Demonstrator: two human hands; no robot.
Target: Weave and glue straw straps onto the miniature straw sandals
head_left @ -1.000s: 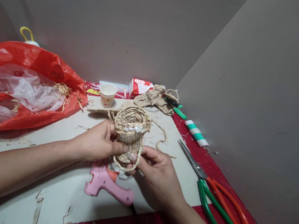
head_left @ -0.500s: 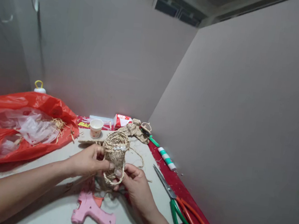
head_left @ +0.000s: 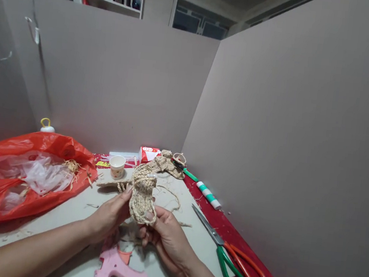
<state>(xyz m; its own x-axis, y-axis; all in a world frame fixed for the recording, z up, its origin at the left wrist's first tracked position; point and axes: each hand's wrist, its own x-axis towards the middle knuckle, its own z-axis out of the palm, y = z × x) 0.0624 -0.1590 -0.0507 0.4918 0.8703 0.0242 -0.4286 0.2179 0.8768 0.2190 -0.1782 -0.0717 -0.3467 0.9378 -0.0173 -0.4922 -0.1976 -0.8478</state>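
A small woven piece of braided straw cord (head_left: 143, 196), with a few pearly beads near its upper part, is held up between both hands over the table. My left hand (head_left: 112, 212) grips its left side, thumb along the edge. At its lower right end, my right hand (head_left: 163, 234) pinches the cord between thumb and fingers. Below the hands lies a pink glue gun (head_left: 119, 270), its front part hidden behind my left hand. A loose cord (head_left: 174, 197) curls on the white board just right of the woven piece.
A red plastic bag (head_left: 60, 144) with straw scraps lies left. Behind the hands stand a paper cup (head_left: 117, 167) and a red-white box (head_left: 149, 154). Large scissors (head_left: 222, 245) with red and green handles lie right, beyond them a green-striped roll (head_left: 208, 195). Grey partitions (head_left: 120, 82) surround the table.
The woven piece has turned, so its round opening and lower loop no longer show as before. My left thumb has moved up its side. The view has tilted upward, showing shelves.
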